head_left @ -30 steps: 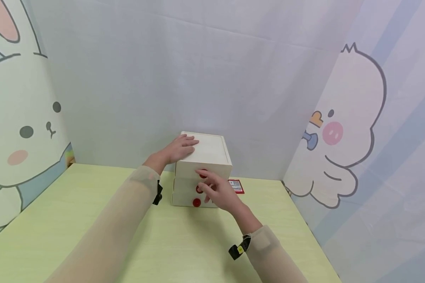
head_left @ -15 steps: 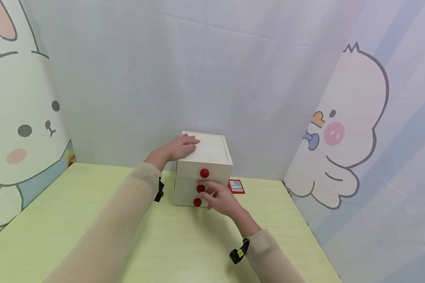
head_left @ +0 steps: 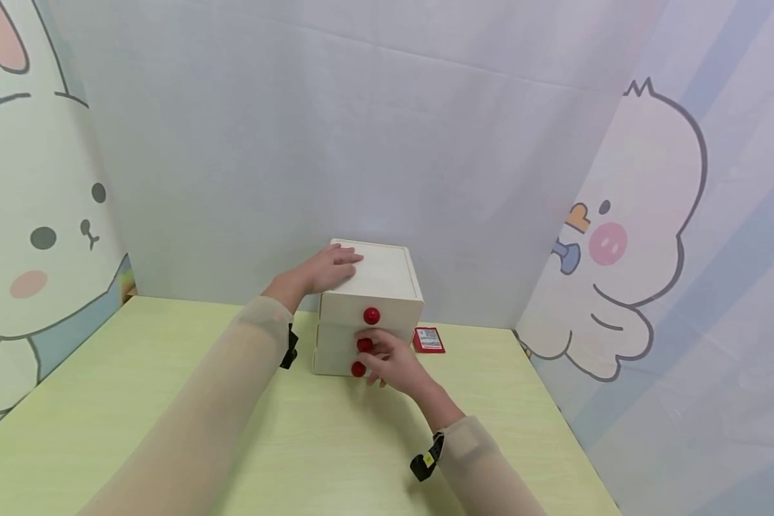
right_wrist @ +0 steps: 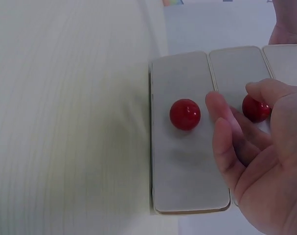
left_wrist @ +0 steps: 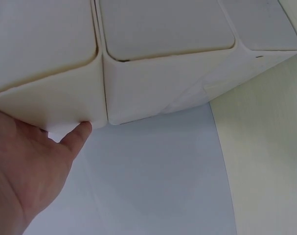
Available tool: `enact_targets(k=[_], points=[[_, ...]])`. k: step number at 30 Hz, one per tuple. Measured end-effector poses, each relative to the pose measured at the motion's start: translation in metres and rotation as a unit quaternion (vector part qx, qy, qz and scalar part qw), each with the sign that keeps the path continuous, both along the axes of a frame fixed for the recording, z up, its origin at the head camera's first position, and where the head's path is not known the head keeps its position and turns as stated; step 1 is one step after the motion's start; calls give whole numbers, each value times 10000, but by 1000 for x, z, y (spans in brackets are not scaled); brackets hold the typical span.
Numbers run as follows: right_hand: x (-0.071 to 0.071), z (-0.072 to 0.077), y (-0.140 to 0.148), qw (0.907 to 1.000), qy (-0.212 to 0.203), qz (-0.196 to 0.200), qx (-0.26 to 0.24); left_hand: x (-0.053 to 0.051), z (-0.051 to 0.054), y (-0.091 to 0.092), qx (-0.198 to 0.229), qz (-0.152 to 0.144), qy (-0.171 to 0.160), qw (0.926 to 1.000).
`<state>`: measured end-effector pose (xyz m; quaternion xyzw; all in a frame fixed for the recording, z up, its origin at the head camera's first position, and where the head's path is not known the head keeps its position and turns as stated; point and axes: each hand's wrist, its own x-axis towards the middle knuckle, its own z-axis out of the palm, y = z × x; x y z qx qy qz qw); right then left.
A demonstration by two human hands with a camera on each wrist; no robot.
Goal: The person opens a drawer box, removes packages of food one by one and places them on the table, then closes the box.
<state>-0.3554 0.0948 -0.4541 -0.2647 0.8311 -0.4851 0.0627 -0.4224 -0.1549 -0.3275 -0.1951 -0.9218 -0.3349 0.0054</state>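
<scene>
A white three-drawer box (head_left: 387, 269) stands at the back of the table, all its drawers pushed in. Each drawer front carries a round red knob. My left hand (head_left: 325, 270) rests flat on the left part of the box's top, and in the left wrist view its thumb lies along the box's side edge. My right hand (head_left: 396, 365) is at the middle red knob (head_left: 364, 345), forefinger above it and thumb below, gripping it. The top red knob (head_left: 371, 315) is uncovered. The bottom red knob (head_left: 358, 369) shows just below the right thumb.
A red-and-white card (head_left: 429, 340) lies on the table (head_left: 187, 373) just right of the box. A pale curtain (head_left: 374, 143) hangs close behind the box. Cartoon-printed cloths hang at both sides.
My right hand has come down from the front of the top knob to the middle knob, and its fingers have closed around it. The left hand and the box stay put.
</scene>
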Motion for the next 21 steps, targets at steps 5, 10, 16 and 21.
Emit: enact_targets(k=[5, 10, 16, 21], points=[[0, -6, -6, 9996, -53, 85, -281, 3, 0, 0, 33, 44, -10, 10000], [1, -6, -9, 9991, -69, -101, -418, 5, 0, 1, 45, 61, -17, 10000], [4, -1, -8, 9991, -52, -151, -400, 5, 1, 2, 8, 79, -28, 10000], [7, 2, -7, 9993, -133, -97, -337, 3, 0, 0, 67, 52, -35, 10000]])
